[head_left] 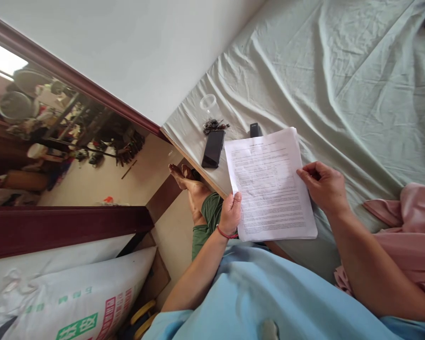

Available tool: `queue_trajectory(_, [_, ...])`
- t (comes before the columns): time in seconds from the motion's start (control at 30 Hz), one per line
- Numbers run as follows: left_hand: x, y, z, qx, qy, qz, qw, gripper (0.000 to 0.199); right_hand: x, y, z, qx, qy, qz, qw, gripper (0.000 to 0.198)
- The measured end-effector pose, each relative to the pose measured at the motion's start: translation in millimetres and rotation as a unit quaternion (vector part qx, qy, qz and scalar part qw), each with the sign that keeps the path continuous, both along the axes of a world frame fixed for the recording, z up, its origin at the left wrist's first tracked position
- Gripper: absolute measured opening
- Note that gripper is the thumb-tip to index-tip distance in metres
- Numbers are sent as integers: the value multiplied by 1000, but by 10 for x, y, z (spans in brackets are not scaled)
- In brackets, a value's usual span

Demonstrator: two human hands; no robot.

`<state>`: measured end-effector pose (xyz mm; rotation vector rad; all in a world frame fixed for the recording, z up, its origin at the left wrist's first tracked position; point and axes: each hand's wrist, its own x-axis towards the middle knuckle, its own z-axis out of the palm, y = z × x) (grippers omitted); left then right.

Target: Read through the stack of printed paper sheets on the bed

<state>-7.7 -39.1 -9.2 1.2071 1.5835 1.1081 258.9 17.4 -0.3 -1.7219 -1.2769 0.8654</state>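
Note:
A stack of printed paper sheets [269, 189] is held up over my lap, its text side facing me. My left hand [231, 212], with a red cord at the wrist, grips the stack's lower left edge, thumb on top. At the right edge, my right hand [324, 184] pinches the paper between thumb and curled fingers. Just beyond the sheets lie a black smartphone [213, 149] and a small black box-like object [255, 130], partly hidden by the paper.
On the pale green bedsheet [286, 85] are a clear plastic cup [208, 104] and a tangled dark cable [214, 126]. Pink cloth [411, 226] lies at the right. A white printed sack [92, 293] stands lower left, near a doorway frame [67, 229].

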Motion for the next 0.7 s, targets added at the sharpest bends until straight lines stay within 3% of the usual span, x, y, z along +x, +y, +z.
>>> queue_trajectory(0.3, [-47,-20,-68,3,-9,-8,1000,59,-9,-1,10,-14,-18,2,1000,19])
queue_trajectory(0.7, [-18,-60,-124,-16,-169,2,985,53,3,14,-35,-37,-68,26,997,18])
